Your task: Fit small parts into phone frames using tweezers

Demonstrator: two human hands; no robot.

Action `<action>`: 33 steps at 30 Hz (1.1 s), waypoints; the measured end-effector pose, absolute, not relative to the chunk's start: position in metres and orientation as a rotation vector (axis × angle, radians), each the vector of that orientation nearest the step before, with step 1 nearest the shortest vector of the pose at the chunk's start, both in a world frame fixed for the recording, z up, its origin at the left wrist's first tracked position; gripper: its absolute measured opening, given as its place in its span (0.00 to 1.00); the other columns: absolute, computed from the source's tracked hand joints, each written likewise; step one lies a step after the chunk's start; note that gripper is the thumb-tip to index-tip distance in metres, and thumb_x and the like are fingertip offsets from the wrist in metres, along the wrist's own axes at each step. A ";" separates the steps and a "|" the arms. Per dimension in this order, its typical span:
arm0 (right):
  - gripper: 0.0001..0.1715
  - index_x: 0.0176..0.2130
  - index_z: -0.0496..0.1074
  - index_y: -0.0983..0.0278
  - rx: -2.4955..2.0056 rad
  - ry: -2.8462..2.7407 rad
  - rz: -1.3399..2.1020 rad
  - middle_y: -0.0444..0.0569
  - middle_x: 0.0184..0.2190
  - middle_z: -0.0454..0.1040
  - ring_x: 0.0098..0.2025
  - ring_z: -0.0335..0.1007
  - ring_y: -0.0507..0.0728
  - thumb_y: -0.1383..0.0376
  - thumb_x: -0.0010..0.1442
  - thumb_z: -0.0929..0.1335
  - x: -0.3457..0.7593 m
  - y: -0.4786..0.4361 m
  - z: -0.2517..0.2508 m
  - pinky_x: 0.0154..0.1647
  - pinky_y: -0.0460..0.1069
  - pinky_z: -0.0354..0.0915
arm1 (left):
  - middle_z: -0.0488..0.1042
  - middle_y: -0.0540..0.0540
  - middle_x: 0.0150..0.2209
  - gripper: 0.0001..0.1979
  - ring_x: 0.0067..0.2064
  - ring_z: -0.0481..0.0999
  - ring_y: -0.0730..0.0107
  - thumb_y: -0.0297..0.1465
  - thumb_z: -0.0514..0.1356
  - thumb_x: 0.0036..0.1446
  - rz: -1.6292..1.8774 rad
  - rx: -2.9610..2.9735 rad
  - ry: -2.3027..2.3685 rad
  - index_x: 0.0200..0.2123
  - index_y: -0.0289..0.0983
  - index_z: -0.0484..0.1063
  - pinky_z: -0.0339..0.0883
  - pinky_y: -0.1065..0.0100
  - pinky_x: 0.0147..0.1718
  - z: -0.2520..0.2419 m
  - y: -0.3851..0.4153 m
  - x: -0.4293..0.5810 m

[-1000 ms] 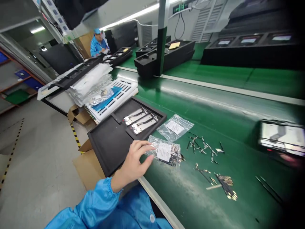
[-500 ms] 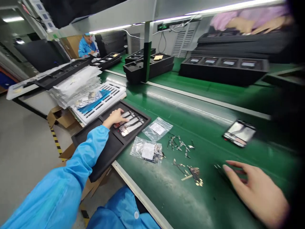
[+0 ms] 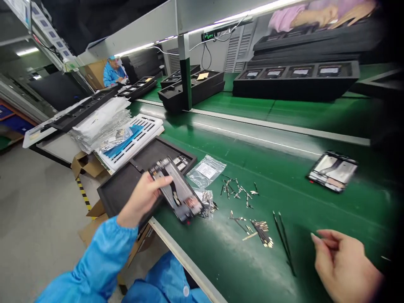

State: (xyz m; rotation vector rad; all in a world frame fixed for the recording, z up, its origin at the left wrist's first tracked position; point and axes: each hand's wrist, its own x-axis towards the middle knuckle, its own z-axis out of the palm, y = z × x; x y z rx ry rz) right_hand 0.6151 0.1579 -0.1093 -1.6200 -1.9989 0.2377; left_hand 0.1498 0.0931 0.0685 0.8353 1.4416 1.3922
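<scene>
My left hand [image 3: 142, 200] is closed on a dark phone frame [image 3: 176, 190], held tilted above the near edge of the green belt [image 3: 252, 139]. Just behind it lies a black foam tray [image 3: 126, 181] with another part in its far corner. A small clear bag of parts [image 3: 208, 202] is partly hidden under the frame, and a second bag [image 3: 205, 170] lies beyond it. My right hand [image 3: 342, 265] hovers low at the right, fingers loosely curled and holding nothing. Black tweezers [image 3: 284, 244] lie just left of it. Small metal parts [image 3: 240, 191] are scattered mid-belt.
Another phone frame [image 3: 333, 170] lies on the belt at the right. White slotted trays and plastic bags [image 3: 120, 130] are stacked at the left. Black trays [image 3: 293, 80] line the far side, where a person's hands in pink sleeves [image 3: 318, 14] work. A person in blue [image 3: 113, 71] sits far back.
My left hand has lifted a phone frame out of the black tray and brought it toward me. My right hand has drawn back from the tweezers.
</scene>
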 end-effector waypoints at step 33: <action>0.15 0.59 0.77 0.62 -0.714 -2.322 0.639 0.55 0.50 0.81 0.50 0.79 0.57 0.70 0.78 0.65 0.518 0.060 -0.008 0.51 0.48 0.76 | 0.84 0.33 0.52 0.30 0.52 0.87 0.34 0.38 0.62 0.54 0.226 0.260 0.402 0.59 0.32 0.80 0.81 0.57 0.27 -0.027 0.040 0.238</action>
